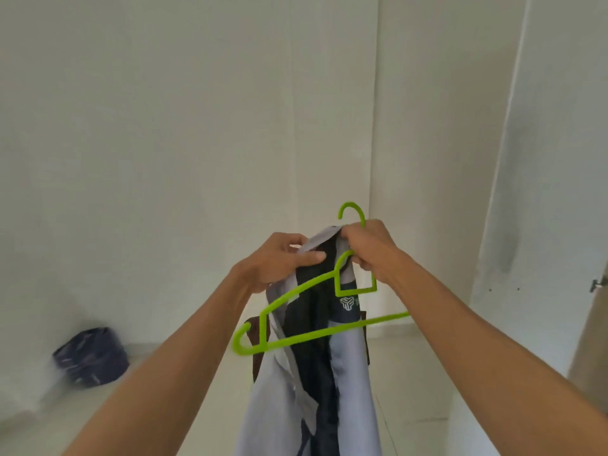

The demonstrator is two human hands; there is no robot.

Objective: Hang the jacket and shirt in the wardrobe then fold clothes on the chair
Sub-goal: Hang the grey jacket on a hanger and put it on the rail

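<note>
- Jacket (342, 373): grey and dark, hanging below both hands
- Green hanger (296, 337): outside the garment, tilted
- Left hand (279, 261): pinches collar
- Right hand (370, 248): grips collar and hanger neck
- Step: hangering; next, likely thread hanger arm into shoulder

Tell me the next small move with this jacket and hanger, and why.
Probably slide the green hanger's left arm into the jacket's shoulder. The hanger lies outside the fabric, in front of the garment, not yet inside it. The left hand pinches the collar open while the right hand grips the hanger's neck and the collar, so both are placed for threading.
</note>
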